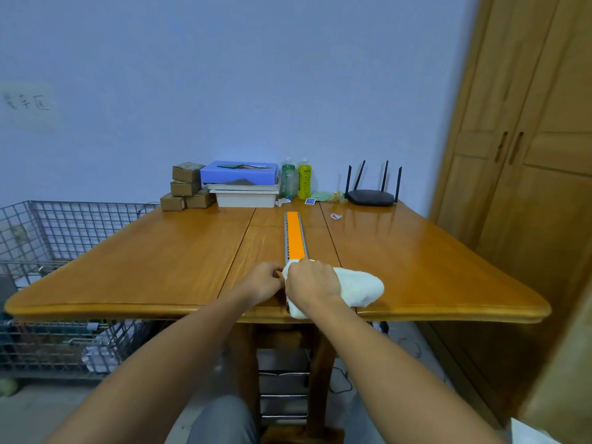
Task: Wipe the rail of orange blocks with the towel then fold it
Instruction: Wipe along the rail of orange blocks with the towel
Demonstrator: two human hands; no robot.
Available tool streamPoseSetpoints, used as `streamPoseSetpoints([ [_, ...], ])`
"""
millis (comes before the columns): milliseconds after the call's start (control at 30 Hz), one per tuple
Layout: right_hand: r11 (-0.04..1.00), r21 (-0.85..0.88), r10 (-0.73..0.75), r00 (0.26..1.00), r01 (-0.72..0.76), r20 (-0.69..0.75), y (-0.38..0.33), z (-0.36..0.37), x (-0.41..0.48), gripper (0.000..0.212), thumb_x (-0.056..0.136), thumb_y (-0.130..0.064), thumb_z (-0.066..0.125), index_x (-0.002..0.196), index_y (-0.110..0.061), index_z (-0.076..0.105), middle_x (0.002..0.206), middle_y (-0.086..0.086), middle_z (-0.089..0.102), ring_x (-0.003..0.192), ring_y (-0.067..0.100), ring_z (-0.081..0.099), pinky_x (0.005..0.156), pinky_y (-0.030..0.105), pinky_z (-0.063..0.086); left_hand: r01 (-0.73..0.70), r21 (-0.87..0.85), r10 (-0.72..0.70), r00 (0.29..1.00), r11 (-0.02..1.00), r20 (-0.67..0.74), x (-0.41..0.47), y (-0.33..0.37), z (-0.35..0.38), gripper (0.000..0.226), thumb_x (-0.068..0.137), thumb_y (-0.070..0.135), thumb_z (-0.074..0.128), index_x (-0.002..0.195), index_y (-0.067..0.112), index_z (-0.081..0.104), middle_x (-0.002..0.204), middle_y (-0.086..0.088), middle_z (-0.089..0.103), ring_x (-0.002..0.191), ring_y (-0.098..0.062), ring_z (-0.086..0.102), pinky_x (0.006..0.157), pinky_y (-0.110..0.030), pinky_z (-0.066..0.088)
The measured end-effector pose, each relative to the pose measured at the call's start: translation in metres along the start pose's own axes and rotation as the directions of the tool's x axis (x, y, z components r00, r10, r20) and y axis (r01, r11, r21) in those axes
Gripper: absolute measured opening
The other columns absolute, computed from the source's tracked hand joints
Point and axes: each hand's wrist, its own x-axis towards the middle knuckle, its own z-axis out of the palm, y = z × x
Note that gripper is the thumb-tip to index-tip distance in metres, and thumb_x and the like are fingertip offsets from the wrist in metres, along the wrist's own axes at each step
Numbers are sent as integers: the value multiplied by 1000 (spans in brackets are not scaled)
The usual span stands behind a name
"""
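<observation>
One rail of orange blocks (295, 237), lengthwise on desk (160, 257); near end under white towel (358, 288), which right hand (312, 282) grips. Left hand (262, 282) curled alongside; its hold cannot be told.

Handwritten "区" on wall paper (27, 102)

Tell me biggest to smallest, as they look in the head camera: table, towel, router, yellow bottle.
1. table
2. towel, but it lies nearest the camera, so its lead over the router is unsure
3. router
4. yellow bottle
</observation>
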Motion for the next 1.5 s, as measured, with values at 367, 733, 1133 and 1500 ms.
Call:
streamPoseSetpoints([
  [367, 995, -93, 32, 999, -30, 27, 29, -3, -14, 18, 97, -20, 53, 103, -14, 69, 90, 6, 65, 71, 22, 52, 61, 32, 42, 41, -98, -43, 999, 994, -25, -2, 0, 1, 31, 99, 21, 65, 129, 15, 65, 102, -3, 69, 97, -17, 66, 89, -36, 58],
  [733, 986, -78, 141, 985, -149, -103, 58, -31, -3, 27, 102, -28, 47, 110, -14, 69, 104, 6, 69, 90, 26, 66, 65, 31, 37, 35, -3, -35, 999, 999, 10, -9, 6, 3, 37, 102, 28, 59, 138, 18, 58, 108, -2, 67, 100, -14, 63, 79, -27, 50],
  [1133, 963, -54, 225, 898, -264, -379, 129, -33, 82, 39, 106, -38, 37, 114, -18, 69, 109, 4, 63, 87, 26, 63, 58, 33, 32, 99, -45, -99, 995, 994, 1, 32, 4, -8, 22, 101, 31, 59, 120, 20, 64, 104, -1, 69, 96, -16, 69, 91, -40, 60],
  [1500, 919, 76, 308, 825, -387, 475, 126, 87, 81, 76, 93, -78, 13, 158, -43, -4, 167, -3, -15, 150, 40, -15, 107, 75, -13, 86, -115, -91, 995, 990, -38, 77, -21, -6, 21, 106, 30, 50, 104, 17, 67, 87, -2, 68, 72, -11, 61, 64, -23, 49],
])
